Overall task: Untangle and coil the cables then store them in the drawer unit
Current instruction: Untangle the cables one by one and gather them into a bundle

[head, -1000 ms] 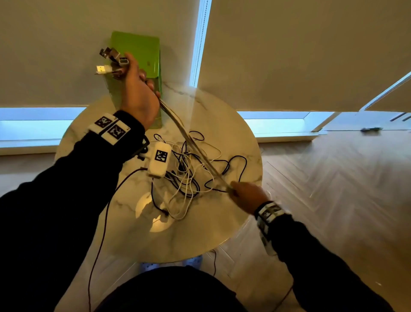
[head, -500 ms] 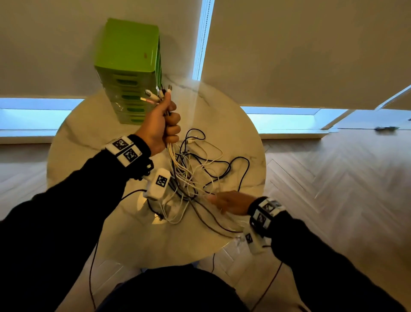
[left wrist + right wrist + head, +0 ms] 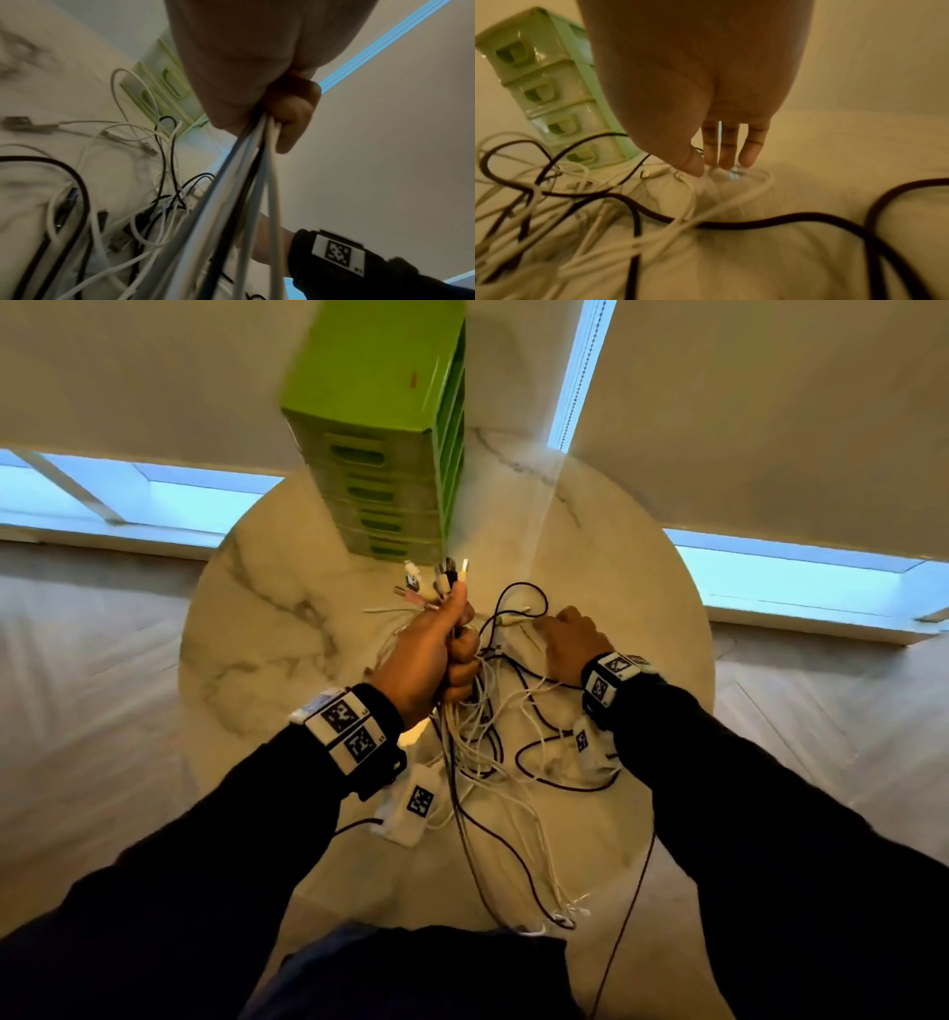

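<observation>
A tangle of white and black cables [image 3: 488,737] lies on the round marble table [image 3: 267,629]. My left hand [image 3: 454,639] grips a bundle of cables upright above the tangle, and their plugs [image 3: 441,580] stick up past the thumb. In the left wrist view the bundle [image 3: 244,182] runs down out of the left hand [image 3: 270,125]. My right hand [image 3: 570,636] reaches down at the tangle's far right. Its fingers [image 3: 727,150] are straight, their tips touching a white cable end [image 3: 734,174] on the table. The green drawer unit [image 3: 380,428] stands behind, drawers closed.
Two small white tagged boxes [image 3: 411,809] [image 3: 585,742] hang by my wrists over the table. Some cable ends [image 3: 565,916] reach the table's near edge. A thick black cable [image 3: 731,224] loops across the table. Wooden floor surrounds the table; window blinds hang behind it.
My left hand has come down from beside the drawer unit to just above the tangle, still gripping the bundle. My right hand let go of the taut cables and moved to the tangle's far side.
</observation>
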Motion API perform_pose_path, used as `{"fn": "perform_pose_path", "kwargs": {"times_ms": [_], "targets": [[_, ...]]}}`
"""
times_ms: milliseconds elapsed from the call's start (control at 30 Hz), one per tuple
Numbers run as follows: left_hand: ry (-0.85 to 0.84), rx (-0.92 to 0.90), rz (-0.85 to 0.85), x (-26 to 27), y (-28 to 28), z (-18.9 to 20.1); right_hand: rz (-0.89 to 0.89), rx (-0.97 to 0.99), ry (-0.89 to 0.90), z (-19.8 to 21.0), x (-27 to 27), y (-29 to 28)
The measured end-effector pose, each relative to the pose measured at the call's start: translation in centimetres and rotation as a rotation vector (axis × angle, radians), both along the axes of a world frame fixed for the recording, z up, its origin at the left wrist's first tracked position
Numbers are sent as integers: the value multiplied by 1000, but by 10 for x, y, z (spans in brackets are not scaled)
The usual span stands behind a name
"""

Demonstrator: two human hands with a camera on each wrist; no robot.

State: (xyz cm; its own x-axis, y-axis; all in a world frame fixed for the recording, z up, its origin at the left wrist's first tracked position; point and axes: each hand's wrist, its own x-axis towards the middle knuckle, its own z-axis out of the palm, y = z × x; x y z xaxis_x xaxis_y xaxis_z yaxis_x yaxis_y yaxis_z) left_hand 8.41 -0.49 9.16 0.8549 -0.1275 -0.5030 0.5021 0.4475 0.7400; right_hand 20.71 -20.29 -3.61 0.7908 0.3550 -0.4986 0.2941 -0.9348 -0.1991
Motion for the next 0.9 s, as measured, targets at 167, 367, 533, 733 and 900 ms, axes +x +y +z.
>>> {"fn": "perform_pose_path", "kwargs": {"times_ms": [167,367,533,733,900], "targets": [[18,11,72,-6,7,-11,-60,36,-181,-16,10,13],[36,19,119,-7,5,-18,-87,23,-167,-17,20,11],[20,82,105,-1,-1,-23,-3,27,25,3,27,-1],[40,4,180,13,-13,-32,-494,557,104,79,33,-29],[35,-42,203,16,-30,-23,-650,1164,113,148,-13,-15]]}}
